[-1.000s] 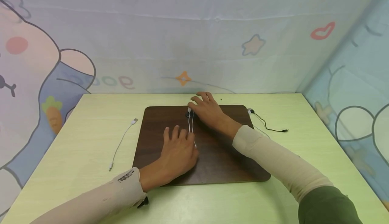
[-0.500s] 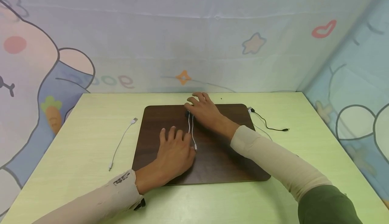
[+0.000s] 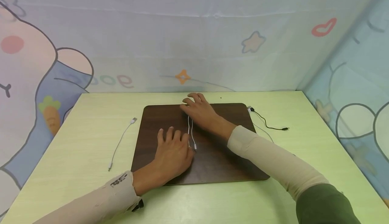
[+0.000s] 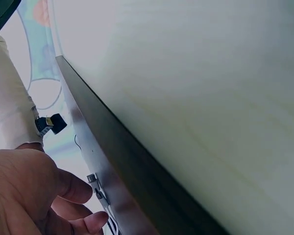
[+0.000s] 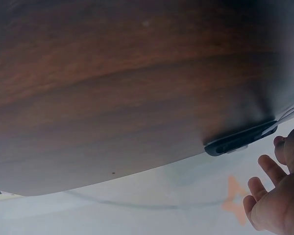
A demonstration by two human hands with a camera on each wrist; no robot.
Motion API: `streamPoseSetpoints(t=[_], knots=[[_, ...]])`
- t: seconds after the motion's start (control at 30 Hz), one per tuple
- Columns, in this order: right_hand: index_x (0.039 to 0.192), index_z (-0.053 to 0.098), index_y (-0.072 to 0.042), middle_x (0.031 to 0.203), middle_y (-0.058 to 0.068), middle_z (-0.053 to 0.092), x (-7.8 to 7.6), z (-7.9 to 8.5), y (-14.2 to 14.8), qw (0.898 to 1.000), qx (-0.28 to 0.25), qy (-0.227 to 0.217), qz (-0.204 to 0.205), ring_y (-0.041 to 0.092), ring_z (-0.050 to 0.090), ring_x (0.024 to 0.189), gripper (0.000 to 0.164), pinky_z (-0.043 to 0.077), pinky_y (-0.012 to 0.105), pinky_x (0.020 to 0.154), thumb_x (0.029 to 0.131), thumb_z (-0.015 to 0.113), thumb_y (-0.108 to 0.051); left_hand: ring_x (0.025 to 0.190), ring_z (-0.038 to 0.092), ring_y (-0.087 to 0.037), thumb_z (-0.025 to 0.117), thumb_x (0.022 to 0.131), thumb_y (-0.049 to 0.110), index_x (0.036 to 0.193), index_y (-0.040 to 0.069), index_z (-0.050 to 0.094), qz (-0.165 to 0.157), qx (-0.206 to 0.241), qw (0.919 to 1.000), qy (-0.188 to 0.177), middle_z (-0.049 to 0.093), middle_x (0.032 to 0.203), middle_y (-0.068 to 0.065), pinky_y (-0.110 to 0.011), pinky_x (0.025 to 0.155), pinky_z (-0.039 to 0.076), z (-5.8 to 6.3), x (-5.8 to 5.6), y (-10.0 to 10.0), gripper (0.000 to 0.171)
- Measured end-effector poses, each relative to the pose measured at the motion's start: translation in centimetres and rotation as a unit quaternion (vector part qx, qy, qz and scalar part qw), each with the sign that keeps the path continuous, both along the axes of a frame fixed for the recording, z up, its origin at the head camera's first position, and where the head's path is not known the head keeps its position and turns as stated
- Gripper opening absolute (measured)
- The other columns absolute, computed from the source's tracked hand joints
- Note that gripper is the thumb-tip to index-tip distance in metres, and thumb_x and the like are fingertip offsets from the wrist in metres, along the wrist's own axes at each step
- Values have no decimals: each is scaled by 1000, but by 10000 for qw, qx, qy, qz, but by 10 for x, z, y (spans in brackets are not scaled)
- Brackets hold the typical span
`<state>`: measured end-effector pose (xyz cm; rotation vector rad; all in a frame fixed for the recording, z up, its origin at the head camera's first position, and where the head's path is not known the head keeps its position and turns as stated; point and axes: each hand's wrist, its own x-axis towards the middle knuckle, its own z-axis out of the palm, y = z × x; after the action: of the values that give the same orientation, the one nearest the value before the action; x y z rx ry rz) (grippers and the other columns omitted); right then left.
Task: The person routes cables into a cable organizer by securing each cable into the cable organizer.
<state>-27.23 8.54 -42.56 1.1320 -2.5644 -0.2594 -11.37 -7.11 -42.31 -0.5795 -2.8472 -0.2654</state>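
On a dark brown board [image 3: 228,159], two white charging cables [image 3: 192,134] run from beneath my right hand toward my left hand. My left hand [image 3: 172,154] is over the board's middle, fingers spread, beside the cable ends. In the left wrist view its thumb and fingers [image 4: 94,223] stand apart, close to small plugs [image 4: 102,197]. At the board's far edge is my right hand [image 3: 199,112], with loosely bent fingers. It covers a black cable holder in the head view; the right wrist view shows that holder [image 5: 240,139] with cables in it, beside the fingers. Contact there is unclear.
A white USB cable [image 3: 121,144] lies on the pale table [image 3: 79,149] left of the board. To the right are a black cable [image 3: 267,124] and another white cable [image 3: 264,130], their plugs by the board's corner. A printed cloth [image 3: 146,41] hangs behind the table.
Both hands have shifted slightly left. My right hand now covers the black holder that was partly visible, and more of the cable ends shows beside my left hand.
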Motion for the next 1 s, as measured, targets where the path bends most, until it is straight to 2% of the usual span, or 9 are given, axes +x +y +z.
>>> streamPoseSetpoints(t=[0.17,0.43,0.73,1.0], knots=[[144,67,-17,154,10,68,2,1,-4,9999,50,-116,81,40,54,155,34,45,58,127,112,66,-5,141,60,-54,70,105,22,110,1,68,61,-57,10000,-16,72,123,-26,-79,120,39,0,0,-2,22],[144,66,-17,154,9,67,5,4,-12,9994,169,-285,87,41,52,158,35,44,59,128,111,68,-5,143,58,-57,71,106,26,111,1,68,126,-82,9998,-114,72,125,-27,-80,120,38,0,0,-8,26],[141,67,-15,150,9,69,8,4,-19,9994,74,-250,223,41,53,156,33,44,58,128,111,65,-1,146,55,-58,68,108,27,116,1,69,257,-77,9991,-332,71,131,-28,-81,122,36,0,4,-19,27],[141,67,-15,148,9,70,9,5,-24,9994,29,-185,304,42,54,155,33,44,58,128,111,66,0,145,55,-57,68,108,24,115,0,67,361,-55,9985,-414,71,129,-28,-82,121,36,1,9,-27,25]])
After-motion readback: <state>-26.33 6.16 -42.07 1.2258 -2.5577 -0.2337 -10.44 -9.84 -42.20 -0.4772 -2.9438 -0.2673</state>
